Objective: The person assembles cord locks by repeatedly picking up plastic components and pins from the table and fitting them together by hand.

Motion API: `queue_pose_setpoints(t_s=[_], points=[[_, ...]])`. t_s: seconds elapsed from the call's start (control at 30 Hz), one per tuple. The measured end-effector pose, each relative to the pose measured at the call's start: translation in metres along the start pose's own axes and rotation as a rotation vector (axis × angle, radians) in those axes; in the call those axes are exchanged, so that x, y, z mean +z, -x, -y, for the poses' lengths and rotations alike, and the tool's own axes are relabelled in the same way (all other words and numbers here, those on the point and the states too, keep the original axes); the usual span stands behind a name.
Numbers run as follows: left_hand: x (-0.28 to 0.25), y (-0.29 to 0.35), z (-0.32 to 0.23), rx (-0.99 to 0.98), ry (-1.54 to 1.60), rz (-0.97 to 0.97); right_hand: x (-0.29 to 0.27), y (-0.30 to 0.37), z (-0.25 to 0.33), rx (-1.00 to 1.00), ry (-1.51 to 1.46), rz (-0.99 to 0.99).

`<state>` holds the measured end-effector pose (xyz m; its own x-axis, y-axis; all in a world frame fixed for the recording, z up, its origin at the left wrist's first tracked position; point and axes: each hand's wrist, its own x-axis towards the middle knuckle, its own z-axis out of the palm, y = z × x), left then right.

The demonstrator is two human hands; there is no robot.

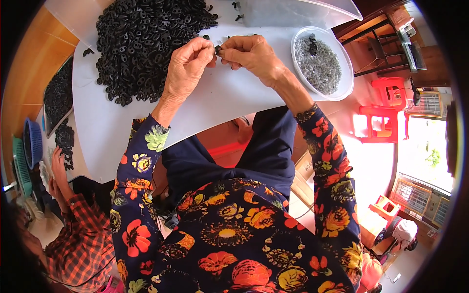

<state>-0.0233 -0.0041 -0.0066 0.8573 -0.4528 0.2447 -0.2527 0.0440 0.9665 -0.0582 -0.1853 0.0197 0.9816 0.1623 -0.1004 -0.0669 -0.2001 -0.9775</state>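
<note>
Pinching: A seated worker's left hand (188,61) and right hand (256,55) meet above a white counter (210,100), fingertips nearly touching.
Left grip: Thumb and fingers close on one side of a small black piece (218,50), the other fingers curled and partly hidden.
Right grip: Thumb and forefinger pinch the same piece from the opposite side, the knuckles bent.
Held between: The black piece sits at the fingertips of both hands, largely covered, its full shape too small to tell.
Heap (141,44): Black parts, many with two holes, pile high on the counter to the left of the hands.
Tub (348,82): Round, pale-rimmed and filled with clear bits (317,71), it stands to the right, a few black parts (312,46) lying on top.
Bin (293,14): A see-through container rests along the far side, beyond the right hand.
Sleeves (333,161): Bright flowers on dark cloth cover both forearms.
Neighbor (88,215): Another person in a checked shirt works at left, hands beside a smaller pile (64,141) of black parts.
Baskets: One blue (34,141) and one green (20,168) stand near that person.
Stools (380,124): Red ones stand on the floor at right.
</note>
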Motion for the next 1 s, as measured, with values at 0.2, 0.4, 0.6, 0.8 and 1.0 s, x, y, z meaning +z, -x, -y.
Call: queue_pose_setpoints(t_s=[0.2, 0.4, 0.6, 0.8, 1.0], points=[[0.007, 0.003, 0.001, -0.052, 0.092, -0.017, 0.008, 0.005, -0.004, 0.054, -0.306, -0.116], [0.011, 0.005, 0.002, -0.025, 0.006, 0.013, 0.009, 0.005, -0.008, -0.06, -0.155, -0.144], [0.014, 0.007, -0.004, -0.099, 0.026, 0.079, 0.009, 0.012, -0.004, -0.192, 0.166, -0.271], [0.015, 0.011, -0.003, -0.171, 0.12, 0.005, 0.015, 0.014, 0.012, -0.26, 0.408, -0.284], [0.021, 0.007, -0.006, -0.222, 0.172, -0.065, -0.008, -0.047, -0.012, -0.483, 1.028, -0.366]])
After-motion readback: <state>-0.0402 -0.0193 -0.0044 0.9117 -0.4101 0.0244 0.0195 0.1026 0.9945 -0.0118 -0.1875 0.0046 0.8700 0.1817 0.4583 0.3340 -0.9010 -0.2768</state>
